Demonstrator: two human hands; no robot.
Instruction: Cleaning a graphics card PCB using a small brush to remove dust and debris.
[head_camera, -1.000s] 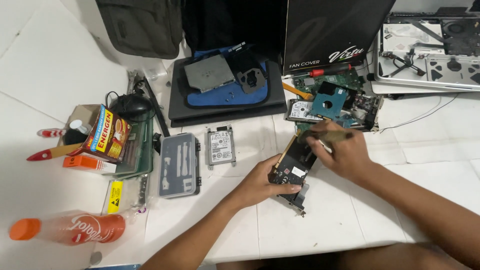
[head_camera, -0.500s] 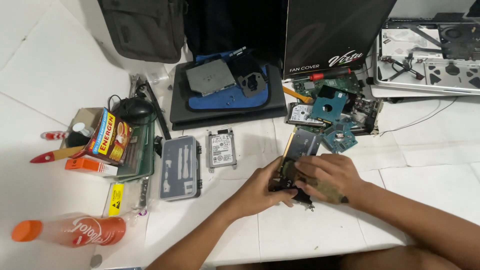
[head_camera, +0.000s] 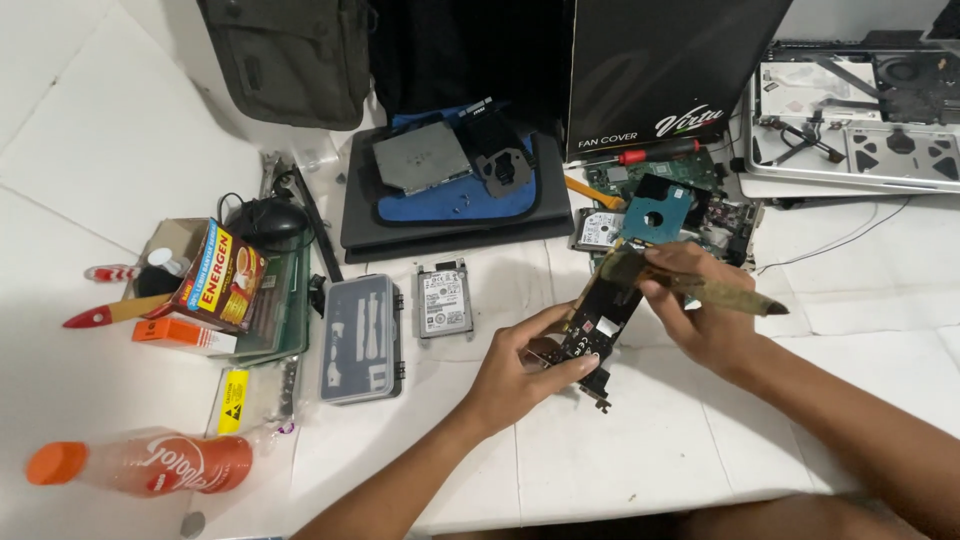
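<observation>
The left hand (head_camera: 525, 365) grips a small black circuit board (head_camera: 595, 325) by its near end, fingers curled around the edges, and holds it tilted above the white tiled floor (head_camera: 130, 150), just right of centre in the scene. The right hand (head_camera: 700, 310) is closed around an old paintbrush (head_camera: 690, 285) with a worn, olive-coloured handle; its bristle end rests against the far end of the board, while the handle points off to the right. Just beyond the hands lie several bare drives, among them one showing a blue underside (head_camera: 660, 212), heaped on a green circuit board, with a red-handled screwdriver (head_camera: 655, 153) further back. Left of the board, a silver hard drive (head_camera: 440, 298) lies flat beside a grey plastic bit case (head_camera: 363, 338). Further left sit a red and yellow carton (head_camera: 222, 277) and a black mouse (head_camera: 268, 218). An orange-capped red bottle (head_camera: 145, 463) lies on its side at the near left. At the far centre a closed black laptop (head_camera: 455, 215) carries a blue sleeve and loose metal parts, and an opened laptop base (head_camera: 855, 115) sits at the far right.
</observation>
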